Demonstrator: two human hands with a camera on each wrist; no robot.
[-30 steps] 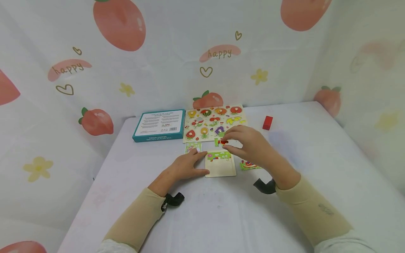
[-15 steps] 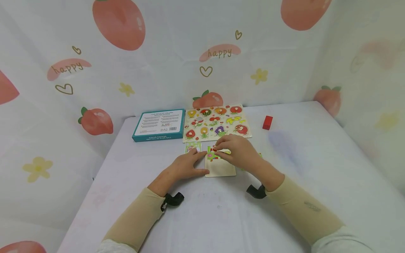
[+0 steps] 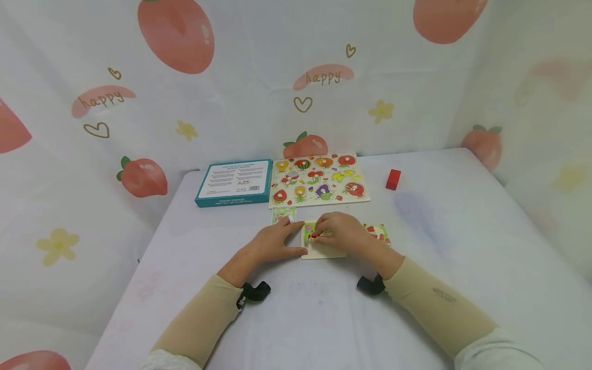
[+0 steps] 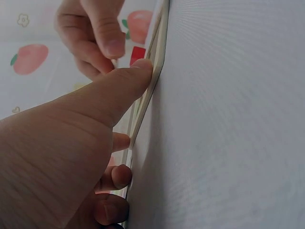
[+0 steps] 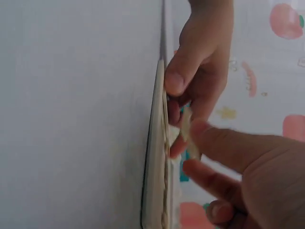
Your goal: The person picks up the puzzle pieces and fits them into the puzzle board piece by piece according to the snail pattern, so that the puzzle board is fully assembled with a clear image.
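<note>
A small wooden jigsaw tray (image 3: 316, 253) lies flat on the table, with a green printed strip along its far side and bare wood nearer me. At its left edge rests my left hand (image 3: 275, 241), fingers spread. The left wrist view has that thumb (image 4: 138, 71) touching the tray's corner. My right hand (image 3: 344, 234) is over the tray and pinches a red and green jigsaw piece (image 3: 313, 236) between thumb and fingertips. Seen edge-on in the right wrist view, the jigsaw piece (image 5: 186, 125) is tilted and apart from the tray surface. The hand hides part of the tray.
Loose red and green jigsaw pieces (image 3: 380, 232) lie right of the tray, partly behind my right wrist. A printed card (image 3: 284, 213) is by my left fingertips. Farther back are a fruit peg board (image 3: 330, 190), a teal-edged box (image 3: 234, 182) and a red block (image 3: 393, 180).
My right hand has carried the jigsaw piece left and nearer me, from beyond the tray to above its left part. The left hand has stayed put. More of the fruit board shows.
</note>
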